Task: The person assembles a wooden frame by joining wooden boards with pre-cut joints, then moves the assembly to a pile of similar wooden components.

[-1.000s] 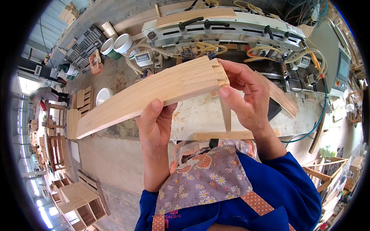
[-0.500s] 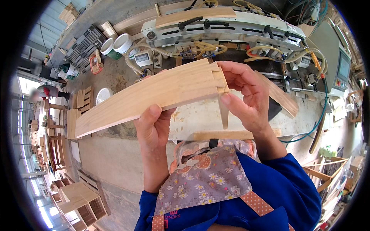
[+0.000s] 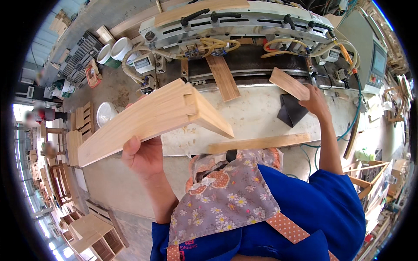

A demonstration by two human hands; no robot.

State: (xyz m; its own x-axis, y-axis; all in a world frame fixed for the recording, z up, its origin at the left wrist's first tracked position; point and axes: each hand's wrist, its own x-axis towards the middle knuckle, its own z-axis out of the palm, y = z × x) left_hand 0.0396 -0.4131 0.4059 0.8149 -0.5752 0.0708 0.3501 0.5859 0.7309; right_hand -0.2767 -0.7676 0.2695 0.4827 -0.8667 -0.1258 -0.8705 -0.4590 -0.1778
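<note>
A person in a blue garment (image 3: pixel 305 191) and a flowered apron (image 3: pixel 230 195) stood at a pale counter (image 3: pixel 254 111), seen from the head looking down. The left hand (image 3: pixel 146 156) grasped a long pale board (image 3: pixel 135 117) from below, the thumb on its near edge and the palm under it. The board was held up in the air, slanting from lower left to upper right. At its right end, cut with interlocking notches, a second pale board (image 3: pixel 213 117) met it to form a corner and pointed down to the right.

The right hand (image 3: pixel 315 103) was stretched out to the right, its fingers touching the near end of a separate wooden board (image 3: pixel 288 82); how firmly they closed around it could not be told. Just below that board sat a black object (image 3: pixel 292 110) of unclear kind. A flat wooden strip (image 3: pixel 261 142) lay along the counter's near edge, and a brown board (image 3: pixel 223 78) reached onto the counter's far side from beneath a machine (image 3: pixel 244 27) with black levers and yellow hoses (image 3: pixel 217 43). To the left stood a white tub (image 3: pixel 106 114).
</note>
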